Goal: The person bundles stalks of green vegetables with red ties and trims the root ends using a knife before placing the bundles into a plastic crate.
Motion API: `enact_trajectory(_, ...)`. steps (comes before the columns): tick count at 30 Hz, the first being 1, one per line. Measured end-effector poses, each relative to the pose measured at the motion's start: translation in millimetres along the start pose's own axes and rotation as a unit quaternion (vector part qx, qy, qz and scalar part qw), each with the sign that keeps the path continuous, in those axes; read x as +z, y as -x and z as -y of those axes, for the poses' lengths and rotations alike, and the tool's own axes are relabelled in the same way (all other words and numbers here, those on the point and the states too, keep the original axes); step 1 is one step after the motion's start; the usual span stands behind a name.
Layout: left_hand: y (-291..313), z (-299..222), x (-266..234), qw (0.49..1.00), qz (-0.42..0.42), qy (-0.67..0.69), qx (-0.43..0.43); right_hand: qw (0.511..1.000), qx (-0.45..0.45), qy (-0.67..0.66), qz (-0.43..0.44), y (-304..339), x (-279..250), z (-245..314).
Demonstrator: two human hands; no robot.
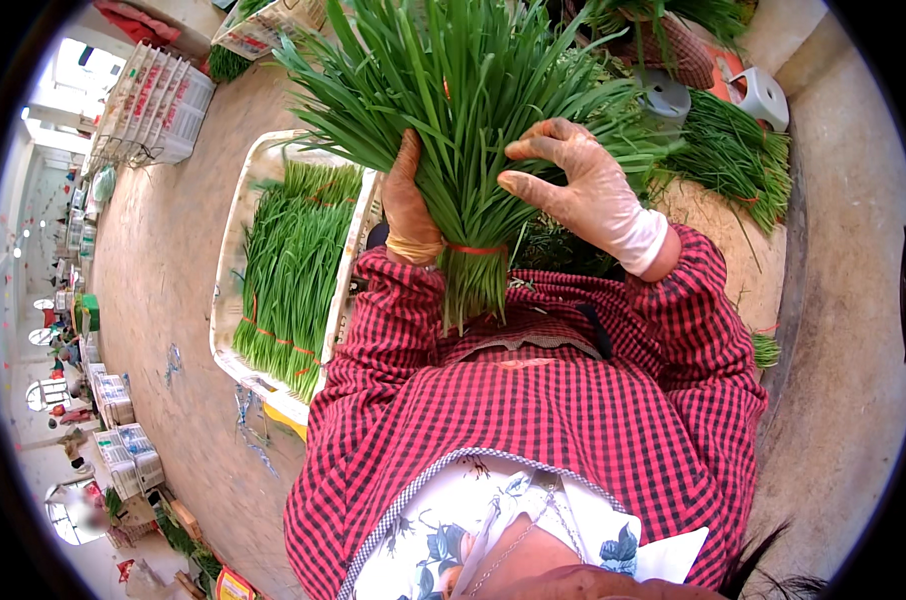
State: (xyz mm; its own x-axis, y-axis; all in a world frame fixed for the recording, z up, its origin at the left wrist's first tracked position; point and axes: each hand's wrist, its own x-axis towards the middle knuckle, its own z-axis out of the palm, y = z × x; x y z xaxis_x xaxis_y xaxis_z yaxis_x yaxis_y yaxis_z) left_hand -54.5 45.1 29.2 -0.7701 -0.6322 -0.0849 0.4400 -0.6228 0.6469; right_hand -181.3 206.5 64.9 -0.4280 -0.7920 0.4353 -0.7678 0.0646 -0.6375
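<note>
A large bunch of Chinese chives (463, 130) stands upright in front of my chest, leaves fanned out at the top. A red tie (476, 249) circles its stems low down. My left hand (411, 200), in a soiled thin glove with a yellow band at the wrist, is wrapped round the bunch's left side; some fingers are hidden behind the leaves. My right hand (585, 190), gloved too, is at the right of the bunch with thumb and fingers apart, near the leaves. Whether its fingertips touch a leaf is hard to see.
At my left a white crate (230, 270) holds tied chive bundles (298, 270). More chives (738, 160) lie at the right, by a grey-white stool (763, 97). Stacked white crates (163, 105) stand at the far left. A wall (853, 250) runs along the right.
</note>
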Motion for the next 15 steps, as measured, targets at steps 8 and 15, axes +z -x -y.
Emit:
enact_trajectory(8,-10.0,9.0,1.9,0.997,-0.030,-0.013,0.066,0.983,-0.069,0.157,-0.058,-18.4,30.5,4.0)
enact_trajectory(15,-13.8,4.3,-11.0,0.997,-0.020,0.066,0.027,0.962,-0.248,0.052,-0.098,2.1,23.4,29.5)
